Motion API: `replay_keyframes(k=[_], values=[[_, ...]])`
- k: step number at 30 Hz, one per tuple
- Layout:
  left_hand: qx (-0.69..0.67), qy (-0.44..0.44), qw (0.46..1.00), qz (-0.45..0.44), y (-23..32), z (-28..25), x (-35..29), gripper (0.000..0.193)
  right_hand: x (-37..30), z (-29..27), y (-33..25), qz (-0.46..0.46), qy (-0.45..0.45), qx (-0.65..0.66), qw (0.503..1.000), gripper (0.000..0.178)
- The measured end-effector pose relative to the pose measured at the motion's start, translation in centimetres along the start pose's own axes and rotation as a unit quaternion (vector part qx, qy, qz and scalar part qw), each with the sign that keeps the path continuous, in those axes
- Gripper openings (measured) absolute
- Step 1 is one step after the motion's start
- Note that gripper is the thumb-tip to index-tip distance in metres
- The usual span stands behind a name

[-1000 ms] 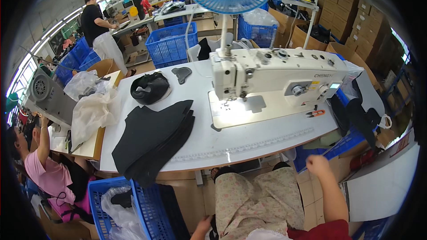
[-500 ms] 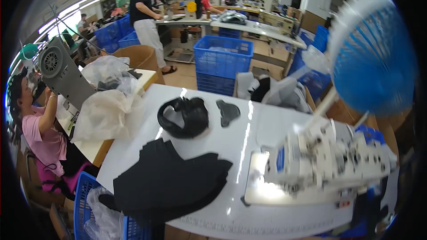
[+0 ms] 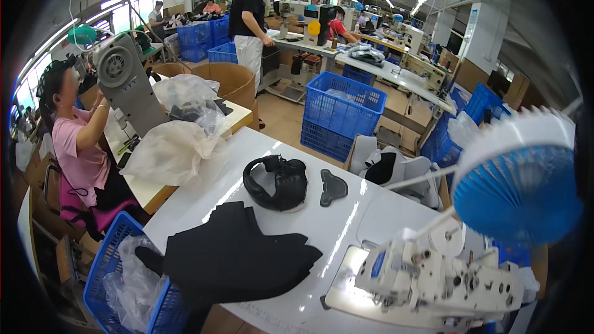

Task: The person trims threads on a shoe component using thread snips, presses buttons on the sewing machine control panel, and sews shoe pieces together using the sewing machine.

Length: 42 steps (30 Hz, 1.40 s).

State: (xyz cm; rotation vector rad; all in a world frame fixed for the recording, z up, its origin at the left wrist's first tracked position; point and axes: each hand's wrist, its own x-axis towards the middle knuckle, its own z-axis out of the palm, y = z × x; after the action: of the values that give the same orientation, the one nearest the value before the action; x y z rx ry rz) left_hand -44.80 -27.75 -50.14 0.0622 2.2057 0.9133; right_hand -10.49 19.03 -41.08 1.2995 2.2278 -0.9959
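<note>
Neither my left hand nor my right hand shows in the head view. On the white table (image 3: 297, 250) before me lies a pile of black cut pieces (image 3: 232, 260), its left end jutting past the table's edge over a blue basket. Beyond it rests a black, shiny padded item (image 3: 289, 180) with a curved band forming a loop; its kind I cannot make out. A small dark flat piece (image 3: 334, 188) with rounded lobes is to its right. At the right of the table stands a white sewing machine (image 3: 427, 278).
A blue fan (image 3: 516, 192) rises beside the machine. Blue basket (image 3: 117, 253) with clear plastic bags sits at the table's left. Stacked blue crates (image 3: 343, 108) stand beyond. A co-worker in pink (image 3: 80, 142) sits at the left; another in black (image 3: 247, 18) stands farther back.
My view has tilted up and swung left, so the room and table appear shifted right. The standing co-worker's arm has lowered slightly. The pieces on the table lie as before.
</note>
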Motion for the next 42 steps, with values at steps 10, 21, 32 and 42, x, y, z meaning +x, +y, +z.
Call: replay_keyframes(k=[10,21,32,42], values=[[0.150,-0.006,0.985,0.083,0.0,-8.5,-13.8,0.043,-16.0,16.1,7.9,-0.075,0.091,-0.013,0.993,0.054],[0.425,0.312,0.735,0.427,28.4,-21.4,-21.7,0.102,-32.1,5.5,-18.9,-0.277,0.303,0.070,0.909,0.017],[0.478,0.247,0.726,0.429,26.9,-25.0,-17.5,0.095,-31.9,3.1,-18.7,-0.371,0.355,0.040,0.857,0.013],[0.483,0.244,0.745,0.390,24.4,-29.0,-16.4,0.098,-31.1,-0.2,-16.0,-0.362,0.471,0.138,0.793,0.013]])
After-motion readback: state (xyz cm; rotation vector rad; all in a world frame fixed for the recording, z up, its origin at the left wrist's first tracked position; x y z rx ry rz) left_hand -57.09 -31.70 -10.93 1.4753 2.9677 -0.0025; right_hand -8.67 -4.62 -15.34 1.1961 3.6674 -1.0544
